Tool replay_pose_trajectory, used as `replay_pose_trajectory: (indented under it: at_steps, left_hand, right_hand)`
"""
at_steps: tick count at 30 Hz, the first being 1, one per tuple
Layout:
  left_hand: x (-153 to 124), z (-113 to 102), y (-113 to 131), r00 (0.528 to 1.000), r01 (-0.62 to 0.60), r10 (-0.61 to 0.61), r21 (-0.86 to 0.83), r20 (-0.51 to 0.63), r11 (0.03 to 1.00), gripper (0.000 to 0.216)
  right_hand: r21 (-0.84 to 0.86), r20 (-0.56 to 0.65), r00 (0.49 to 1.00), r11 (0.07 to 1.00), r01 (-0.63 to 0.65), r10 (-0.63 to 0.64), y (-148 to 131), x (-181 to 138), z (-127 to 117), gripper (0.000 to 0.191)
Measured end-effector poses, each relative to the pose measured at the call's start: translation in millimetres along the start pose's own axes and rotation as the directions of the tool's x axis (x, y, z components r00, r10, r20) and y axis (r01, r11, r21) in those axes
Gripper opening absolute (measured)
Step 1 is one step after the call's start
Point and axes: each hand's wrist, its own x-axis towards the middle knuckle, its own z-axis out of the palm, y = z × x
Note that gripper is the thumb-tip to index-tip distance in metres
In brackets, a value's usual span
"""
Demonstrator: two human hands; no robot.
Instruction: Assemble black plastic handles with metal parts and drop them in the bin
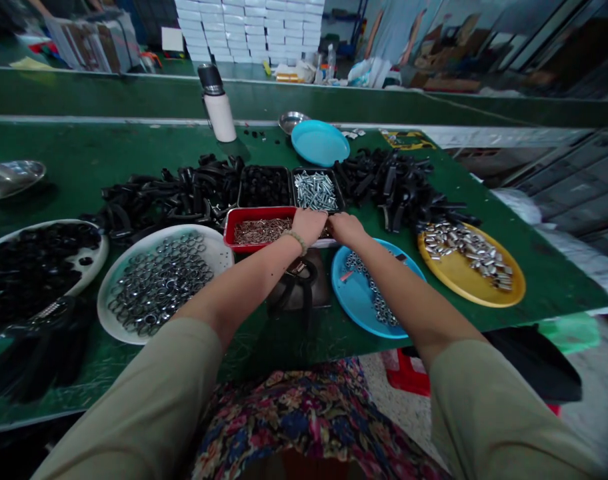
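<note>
My left hand (pixel 310 225), with a beaded bracelet on its wrist, reaches over the right end of a red tray (pixel 229 230) of small copper-coloured pins (pixel 261 231). Close beside it, my right hand (pixel 345 228) is at a second low tray (pixel 329 243) with a pale rim. The fingers of both hands point down and away; their tips are hidden, so I cannot make out anything held. Just beyond lies a black tray of silver screws (pixel 315 191). Below my wrists a black curved part (pixel 304 277) lies on a flat metal plate (pixel 323 283).
Black handle-like parts (pixel 184 193) lie heaped on the left, with another heap (pixel 391 180) on the right. Around me stand a white tray of metal rings (pixel 219 250), a blue tray (pixel 349 313), a yellow tray (pixel 449 280) and a bottle (pixel 219 117).
</note>
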Motion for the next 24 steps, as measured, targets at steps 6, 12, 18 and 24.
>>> replay_pose_trajectory:
  at_steps: [6, 12, 18, 24]
  left_hand:
    - [-31, -19, -12, 0.999, -0.015, 0.007, -0.261, -0.033, 0.965, 0.024]
    - [-124, -23, -34, 0.98, 0.123, -0.199, -0.866, 0.027, 0.485, 0.014]
    - [-159, -8, -34, 0.934, 0.193, -0.349, -0.928, 0.075, 0.318, 0.013]
    - [-162, -8, -30, 0.961, 0.189, -0.275, -0.808, 0.035, 0.559, 0.016]
  right_hand:
    - [0.15, -0.099, 0.994, 0.988, -0.037, 0.052, -3, -10, -7, 0.027]
    - [0.425, -0.169, 0.985, 0.898, 0.114, -0.045, -27, -46, -5, 0.015]
    - [0.794, -0.148, 0.988, 0.59, 0.146, -0.046, -45, -61, 11, 0.015]
    - [0.83, -0.08, 0.993, 0.547, 0.115, -0.087, -53, -70, 20, 0.012]
